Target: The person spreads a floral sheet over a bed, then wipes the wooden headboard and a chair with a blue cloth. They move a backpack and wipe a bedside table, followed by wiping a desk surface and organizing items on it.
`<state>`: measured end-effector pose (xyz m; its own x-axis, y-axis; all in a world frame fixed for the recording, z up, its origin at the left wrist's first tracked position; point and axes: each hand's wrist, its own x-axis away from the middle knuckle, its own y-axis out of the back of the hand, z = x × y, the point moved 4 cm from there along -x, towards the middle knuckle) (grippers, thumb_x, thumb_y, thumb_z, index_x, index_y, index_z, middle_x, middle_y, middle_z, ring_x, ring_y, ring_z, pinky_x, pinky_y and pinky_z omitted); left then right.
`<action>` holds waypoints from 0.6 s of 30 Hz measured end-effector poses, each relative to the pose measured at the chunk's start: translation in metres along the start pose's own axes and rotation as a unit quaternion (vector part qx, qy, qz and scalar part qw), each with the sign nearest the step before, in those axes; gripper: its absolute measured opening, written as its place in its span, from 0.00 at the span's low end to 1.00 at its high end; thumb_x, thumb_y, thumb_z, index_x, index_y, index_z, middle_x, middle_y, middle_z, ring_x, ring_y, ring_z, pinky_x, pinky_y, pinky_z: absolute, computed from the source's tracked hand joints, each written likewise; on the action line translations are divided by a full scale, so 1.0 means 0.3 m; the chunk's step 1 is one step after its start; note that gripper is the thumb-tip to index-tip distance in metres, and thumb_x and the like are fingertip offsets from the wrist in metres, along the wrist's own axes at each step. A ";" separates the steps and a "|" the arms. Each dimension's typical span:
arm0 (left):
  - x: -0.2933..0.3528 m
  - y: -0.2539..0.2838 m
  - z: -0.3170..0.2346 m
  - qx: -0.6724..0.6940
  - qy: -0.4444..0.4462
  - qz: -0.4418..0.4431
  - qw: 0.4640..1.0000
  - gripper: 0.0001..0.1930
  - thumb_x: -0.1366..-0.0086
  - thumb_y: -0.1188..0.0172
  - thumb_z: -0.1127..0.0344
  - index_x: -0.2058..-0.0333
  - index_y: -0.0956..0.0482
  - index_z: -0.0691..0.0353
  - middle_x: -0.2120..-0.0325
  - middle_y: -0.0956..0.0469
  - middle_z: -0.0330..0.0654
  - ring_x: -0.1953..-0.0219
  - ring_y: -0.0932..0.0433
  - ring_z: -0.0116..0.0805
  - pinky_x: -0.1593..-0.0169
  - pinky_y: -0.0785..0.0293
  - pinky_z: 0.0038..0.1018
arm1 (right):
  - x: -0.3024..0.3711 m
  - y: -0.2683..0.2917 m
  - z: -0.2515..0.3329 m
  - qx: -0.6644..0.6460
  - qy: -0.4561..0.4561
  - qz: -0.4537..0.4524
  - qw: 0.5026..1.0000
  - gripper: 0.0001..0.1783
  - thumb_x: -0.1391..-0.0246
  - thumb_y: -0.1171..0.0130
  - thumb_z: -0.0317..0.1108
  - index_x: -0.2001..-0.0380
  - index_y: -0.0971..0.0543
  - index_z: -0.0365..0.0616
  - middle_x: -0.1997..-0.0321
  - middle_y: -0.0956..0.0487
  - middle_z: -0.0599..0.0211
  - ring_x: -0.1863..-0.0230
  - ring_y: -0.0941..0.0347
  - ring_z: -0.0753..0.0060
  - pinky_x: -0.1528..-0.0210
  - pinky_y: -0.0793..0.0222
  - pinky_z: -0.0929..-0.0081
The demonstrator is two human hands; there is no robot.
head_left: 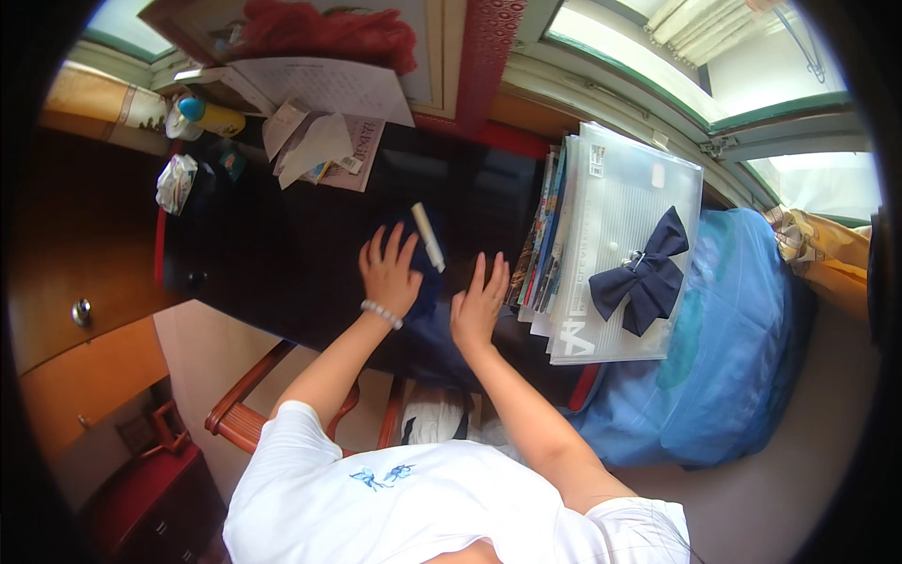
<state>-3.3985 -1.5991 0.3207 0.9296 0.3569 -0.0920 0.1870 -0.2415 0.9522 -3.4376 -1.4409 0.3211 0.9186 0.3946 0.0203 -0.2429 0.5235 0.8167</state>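
On the dark glossy desk, my left hand (387,274) lies with its fingers spread, a pale bead bracelet (381,314) round its wrist. Just beyond its fingertips is a slim white stick, perhaps a marker (428,239), untouched by either hand. My right hand (477,305) is open too, fingers stretched forward, to the right of the stick. Dark blue cloth (425,303) shows between and below both hands; against the dark desk its outline is hard to make out. Neither hand grips anything.
Right of my hands stands a stack of magazines (542,240) topped by a clear plastic folder (601,188) and a navy bow (644,273). A big blue bag (723,348) sits beyond. Papers (324,146), a yellow bottle (221,119) and a tissue pack (176,183) lie far left.
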 end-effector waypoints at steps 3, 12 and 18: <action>-0.102 -0.033 -0.077 0.025 -0.039 -0.011 0.999 0.26 0.52 0.41 0.64 0.49 0.26 0.52 0.41 0.36 0.42 0.37 0.43 0.48 0.38 0.50 0.49 | -0.083 -0.016 0.005 -0.004 0.027 -0.058 0.998 0.32 0.47 0.47 0.31 0.38 0.40 0.39 0.31 0.51 0.43 0.31 0.60 0.34 0.33 0.59 0.46; -0.010 -0.034 -0.023 0.098 -0.099 0.010 0.990 0.18 0.55 0.42 0.72 0.60 0.24 0.55 0.51 0.31 0.40 0.41 0.39 0.45 0.38 0.47 0.47 | -0.256 -0.049 0.005 0.084 -0.016 -0.124 0.989 0.18 0.49 0.42 0.35 0.54 0.27 0.43 0.41 0.37 0.54 0.36 0.48 0.45 0.39 0.53 0.46; 0.227 0.053 0.176 0.000 0.048 -0.029 0.998 0.20 0.55 0.43 0.71 0.58 0.27 0.56 0.49 0.33 0.42 0.40 0.40 0.46 0.39 0.47 0.48 | -0.086 -0.021 0.027 0.078 0.080 -0.092 0.990 0.13 0.52 0.41 0.33 0.61 0.24 0.48 0.51 0.29 0.63 0.48 0.37 0.54 0.49 0.48 0.54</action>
<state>-3.3155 -1.6261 0.3142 0.8829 0.4545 -0.1181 0.2393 -0.2190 0.9459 -3.4571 -1.4606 0.3200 0.8790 0.4241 -0.2180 -0.0138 0.4796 0.8774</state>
